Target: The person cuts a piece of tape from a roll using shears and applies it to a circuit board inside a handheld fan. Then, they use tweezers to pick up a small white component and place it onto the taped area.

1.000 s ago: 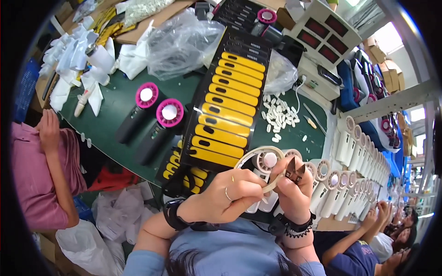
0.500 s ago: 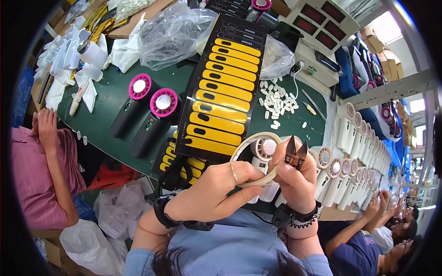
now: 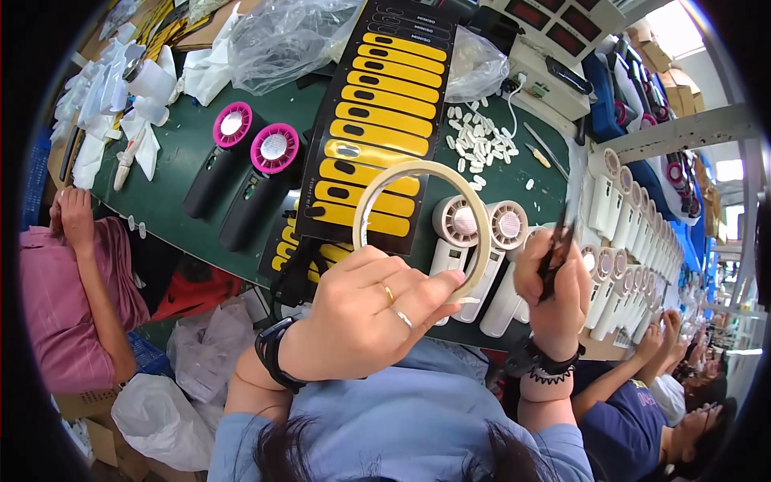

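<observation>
In the lower middle of the frame, the left hand (image 3: 377, 317) has its thumb and fingers together, clamped on the lower edge of a cream tape ring (image 3: 422, 167). The ring stands up above the knuckles, near the centre of the frame, and the table shows through its middle. A short pale end sticks out just beside the fingertips. Two rings sit on the fingers, and a black band (image 3: 277, 353) is around the wrist.

Right of centre, the right hand (image 3: 552, 273) is closed around dark cutters (image 3: 554, 259), their tips pointing up; blur hides whether the blades are apart. The two hands are apart, with white handheld fans (image 3: 507, 225) lying between and behind them, round heads toward the top.

Behind the ring, a black sheet with yellow labels (image 3: 377, 128) slants across the green table (image 3: 181, 145), reaching the top of the frame. Left of it lie two dark fans with pink rims (image 3: 261, 181). To its right are small white pieces (image 3: 482, 140) in a loose pile, near a yellow-handled tool (image 3: 540, 157). A clear plastic bag (image 3: 289, 48) fills the upper middle left. More white fans (image 3: 622, 209) stand in rows at the right, and a person in pink (image 3: 72, 297) is at the left edge.
</observation>
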A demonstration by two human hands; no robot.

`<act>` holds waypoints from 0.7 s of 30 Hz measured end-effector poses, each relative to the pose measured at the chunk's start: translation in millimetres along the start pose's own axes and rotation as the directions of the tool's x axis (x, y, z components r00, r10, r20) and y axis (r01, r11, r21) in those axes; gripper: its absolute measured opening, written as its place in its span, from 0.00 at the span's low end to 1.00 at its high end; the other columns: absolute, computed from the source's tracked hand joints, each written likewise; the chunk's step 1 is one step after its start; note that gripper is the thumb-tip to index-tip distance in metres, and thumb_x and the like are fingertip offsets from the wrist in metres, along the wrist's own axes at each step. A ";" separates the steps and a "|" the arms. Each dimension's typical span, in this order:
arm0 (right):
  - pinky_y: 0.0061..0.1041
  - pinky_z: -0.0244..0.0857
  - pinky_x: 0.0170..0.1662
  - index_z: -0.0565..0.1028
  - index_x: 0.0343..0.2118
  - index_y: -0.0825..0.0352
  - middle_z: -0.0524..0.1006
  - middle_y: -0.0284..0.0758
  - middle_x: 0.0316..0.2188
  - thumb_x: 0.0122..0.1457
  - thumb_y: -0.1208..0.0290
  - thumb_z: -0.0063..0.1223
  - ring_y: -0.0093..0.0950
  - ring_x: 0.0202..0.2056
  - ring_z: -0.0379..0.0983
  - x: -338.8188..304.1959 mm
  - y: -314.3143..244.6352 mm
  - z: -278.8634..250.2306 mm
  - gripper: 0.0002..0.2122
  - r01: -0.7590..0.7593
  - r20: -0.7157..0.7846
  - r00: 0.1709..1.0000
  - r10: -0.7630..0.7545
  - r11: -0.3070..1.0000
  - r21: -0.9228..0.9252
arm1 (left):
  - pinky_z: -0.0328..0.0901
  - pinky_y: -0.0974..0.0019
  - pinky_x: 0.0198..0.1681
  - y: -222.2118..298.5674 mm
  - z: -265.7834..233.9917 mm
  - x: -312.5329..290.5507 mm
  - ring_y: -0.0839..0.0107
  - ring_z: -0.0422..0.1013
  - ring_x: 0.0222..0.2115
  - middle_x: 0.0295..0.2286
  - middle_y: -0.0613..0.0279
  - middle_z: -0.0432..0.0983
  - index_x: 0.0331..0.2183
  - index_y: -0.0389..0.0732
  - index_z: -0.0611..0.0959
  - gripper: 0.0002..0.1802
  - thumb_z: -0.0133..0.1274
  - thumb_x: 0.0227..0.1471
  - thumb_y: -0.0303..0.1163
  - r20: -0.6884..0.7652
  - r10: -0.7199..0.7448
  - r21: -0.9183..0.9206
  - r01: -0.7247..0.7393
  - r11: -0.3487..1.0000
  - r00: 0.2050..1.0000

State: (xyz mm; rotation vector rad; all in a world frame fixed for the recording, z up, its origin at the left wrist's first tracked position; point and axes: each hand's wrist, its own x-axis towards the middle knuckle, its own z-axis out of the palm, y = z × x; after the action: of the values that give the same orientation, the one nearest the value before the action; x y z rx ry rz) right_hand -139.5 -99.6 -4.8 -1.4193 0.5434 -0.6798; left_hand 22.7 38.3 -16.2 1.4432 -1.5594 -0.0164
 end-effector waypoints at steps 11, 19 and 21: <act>0.13 0.38 0.20 0.75 0.34 0.73 0.53 0.17 0.12 0.45 0.82 0.53 0.08 0.14 0.46 -17.2 10.2 23.2 0.10 -0.119 0.110 0.988 0.104 0.984 0.135 | 0.55 0.74 0.20 2.3 3.9 -8.3 0.78 0.65 0.18 0.19 0.70 0.71 0.39 0.33 0.79 0.20 0.57 0.41 0.29 0.027 0.125 0.272 -0.128 0.954 0.992; 0.13 0.38 0.20 0.75 0.35 0.72 0.54 0.17 0.12 0.45 0.80 0.54 0.08 0.16 0.47 -12.4 0.5 23.9 0.11 -0.113 0.125 0.985 0.115 0.993 -0.019 | 0.55 0.73 0.20 1.9 7.5 -6.3 0.77 0.63 0.16 0.19 0.70 0.70 0.40 0.32 0.79 0.19 0.56 0.42 0.28 0.021 0.147 0.333 -0.146 0.931 0.989; 0.14 0.39 0.20 0.74 0.35 0.72 0.55 0.18 0.13 0.47 0.78 0.53 0.09 0.16 0.48 -6.9 -2.4 16.7 0.11 -0.099 0.133 0.986 0.103 0.994 -0.038 | 0.55 0.73 0.20 -0.1 9.2 -1.9 0.77 0.63 0.16 0.18 0.70 0.70 0.40 0.32 0.79 0.19 0.56 0.42 0.27 0.015 0.163 0.323 -0.159 0.933 0.987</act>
State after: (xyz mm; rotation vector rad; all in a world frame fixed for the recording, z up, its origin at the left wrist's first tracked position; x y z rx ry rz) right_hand -132.7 -83.1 -1.3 -1.4447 0.5181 -0.4927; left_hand 16.7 34.5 -22.3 1.5550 -1.7237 0.3618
